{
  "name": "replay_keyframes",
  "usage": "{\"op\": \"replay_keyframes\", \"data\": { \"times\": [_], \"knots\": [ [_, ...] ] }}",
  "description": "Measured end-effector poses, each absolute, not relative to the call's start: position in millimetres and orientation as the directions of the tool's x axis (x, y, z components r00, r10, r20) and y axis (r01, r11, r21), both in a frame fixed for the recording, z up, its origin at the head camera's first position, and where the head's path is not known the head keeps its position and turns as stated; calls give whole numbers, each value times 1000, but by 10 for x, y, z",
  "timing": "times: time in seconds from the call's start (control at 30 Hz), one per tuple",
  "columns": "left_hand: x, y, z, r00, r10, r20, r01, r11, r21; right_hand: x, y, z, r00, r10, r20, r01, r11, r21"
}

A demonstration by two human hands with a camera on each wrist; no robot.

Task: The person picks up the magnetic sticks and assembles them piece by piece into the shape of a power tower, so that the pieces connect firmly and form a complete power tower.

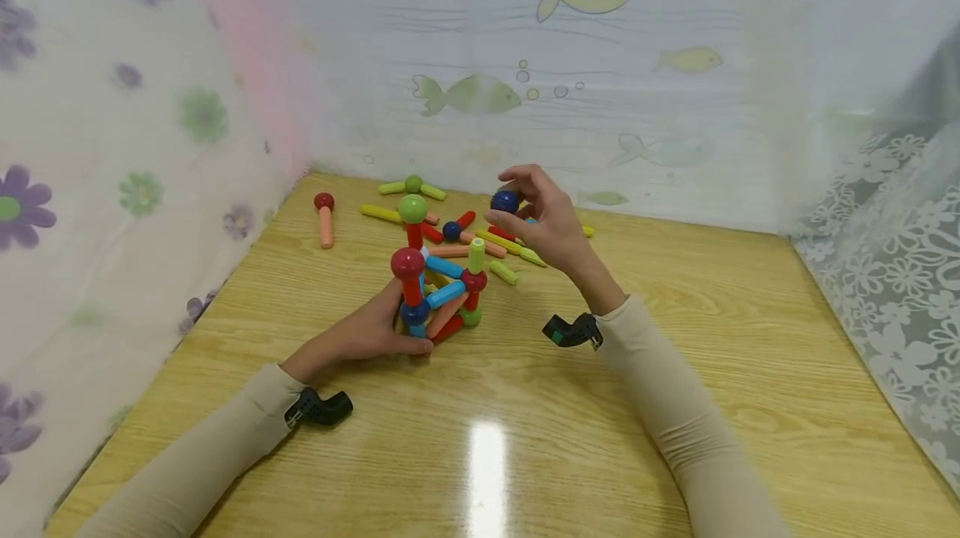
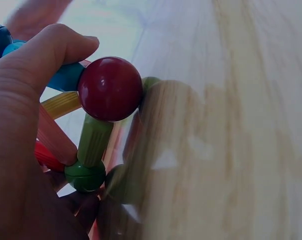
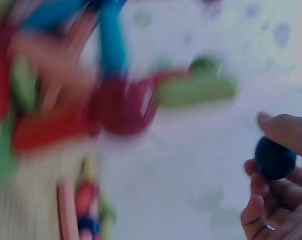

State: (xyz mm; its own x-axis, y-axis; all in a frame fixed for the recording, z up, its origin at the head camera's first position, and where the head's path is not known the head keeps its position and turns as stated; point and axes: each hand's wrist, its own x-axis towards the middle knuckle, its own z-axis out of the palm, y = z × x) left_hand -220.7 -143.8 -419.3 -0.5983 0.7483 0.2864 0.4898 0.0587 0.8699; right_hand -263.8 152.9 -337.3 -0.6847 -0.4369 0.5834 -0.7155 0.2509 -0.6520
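My left hand (image 1: 371,328) grips the lower left side of a frame built of coloured building rods and balls (image 1: 446,295). In the left wrist view its thumb lies by a dark red ball (image 2: 110,89), its fingers low near a green ball (image 2: 85,176). A red ball (image 1: 407,264) and a green ball (image 1: 412,208) top two red uprights of the frame; a light green rod (image 1: 477,256) stands upright on its right corner. To the right of the frame and above the table, my right hand (image 1: 547,221) pinches a dark blue ball (image 3: 275,159) between thumb and fingers.
Loose rods and balls lie behind the frame, among them a yellow rod (image 1: 381,212), a blue ball (image 1: 452,231) and a short green rod (image 1: 503,272). A salmon rod with a red ball (image 1: 325,221) lies at the back left. Patterned curtains (image 1: 480,47) border the wooden table (image 1: 600,438).
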Motion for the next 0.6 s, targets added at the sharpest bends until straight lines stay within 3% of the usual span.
{"op": "replay_keyframes", "data": {
  "times": [0.13,0.4,0.6],
  "knots": [
    [-2187,-1469,-4197,-641,734,224,433,105,895,-2488,1384,-3305,-630,-406,662,-746,80,-661],
    [-2262,-1545,-4502,-738,659,148,426,284,859,-2400,1320,-3410,-593,-466,657,-779,126,-614],
    [-2277,-1523,-4500,-711,679,184,442,229,867,-2406,1331,-3401,-565,-495,660,-800,135,-584]
  ]
}}
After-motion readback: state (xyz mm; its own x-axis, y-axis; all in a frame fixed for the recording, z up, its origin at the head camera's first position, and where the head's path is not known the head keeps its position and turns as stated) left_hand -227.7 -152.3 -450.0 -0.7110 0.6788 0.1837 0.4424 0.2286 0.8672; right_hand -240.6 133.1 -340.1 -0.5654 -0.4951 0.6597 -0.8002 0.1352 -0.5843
